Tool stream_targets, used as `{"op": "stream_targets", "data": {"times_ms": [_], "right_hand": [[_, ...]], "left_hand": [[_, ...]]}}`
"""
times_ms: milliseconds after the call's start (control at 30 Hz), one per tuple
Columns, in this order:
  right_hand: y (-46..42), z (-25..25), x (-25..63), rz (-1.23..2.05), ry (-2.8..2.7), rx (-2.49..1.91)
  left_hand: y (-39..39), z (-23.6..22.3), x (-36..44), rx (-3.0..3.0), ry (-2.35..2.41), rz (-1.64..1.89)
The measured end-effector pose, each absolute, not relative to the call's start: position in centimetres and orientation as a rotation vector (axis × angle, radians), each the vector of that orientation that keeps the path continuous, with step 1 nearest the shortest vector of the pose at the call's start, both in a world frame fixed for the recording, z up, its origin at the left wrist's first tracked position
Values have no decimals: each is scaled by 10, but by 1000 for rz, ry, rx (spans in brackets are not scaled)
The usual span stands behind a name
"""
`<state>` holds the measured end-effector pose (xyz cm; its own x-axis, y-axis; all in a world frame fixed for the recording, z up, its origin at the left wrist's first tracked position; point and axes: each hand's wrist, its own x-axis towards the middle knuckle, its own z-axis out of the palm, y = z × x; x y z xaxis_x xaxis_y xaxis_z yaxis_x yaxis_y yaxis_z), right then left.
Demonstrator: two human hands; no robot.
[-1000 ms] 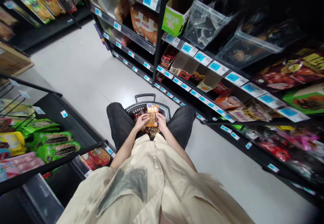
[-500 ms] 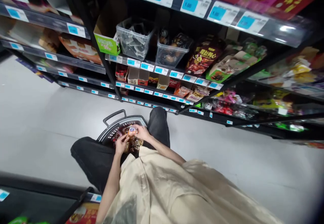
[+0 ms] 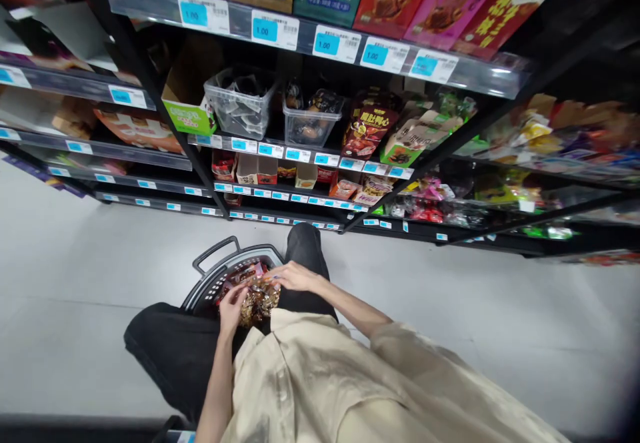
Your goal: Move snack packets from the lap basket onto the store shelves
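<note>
A dark shopping basket (image 3: 207,287) with a pale rim stands on the floor between my bent knees. Gold-wrapped snack packets (image 3: 261,304) and several reddish ones lie in it. Over the basket's right side, my right hand (image 3: 295,275) is closed, with a bit of a small orange packet (image 3: 275,278) showing under its fingers. My left hand (image 3: 233,304) is over the near left part of the packets, its fingers bent and pinched together. Whatever lies between those fingertips is too small to make out. The fingertips of both hands are close to each other.
Ahead stands a black shelf rack with price tags. Clear plastic tubs (image 3: 240,104), a green box (image 3: 190,117) and a dark red snack box (image 3: 369,126) sit on one shelf. The basket's handle (image 3: 216,253) sticks up toward the rack. Grey floor (image 3: 400,296) extends to the right.
The orange and white packet, plainly seen between both hands before, is now mostly hidden under my right fingers. My right hand has turned flatter and moved slightly right. The camera view has shifted.
</note>
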<state>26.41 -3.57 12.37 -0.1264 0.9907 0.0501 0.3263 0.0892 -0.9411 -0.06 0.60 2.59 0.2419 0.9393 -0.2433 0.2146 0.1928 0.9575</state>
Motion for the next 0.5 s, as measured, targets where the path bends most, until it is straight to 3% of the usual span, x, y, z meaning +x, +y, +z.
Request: {"op": "stream_targets", "data": {"times_ms": [267, 500], "right_hand": [[-47, 230, 449, 335, -1490, -1623], [-38, 243, 552, -209, -1560, -2036]], "left_hand": [[13, 17, -2, 1413, 1271, 608], [7, 10, -2, 1478, 1240, 489]]}}
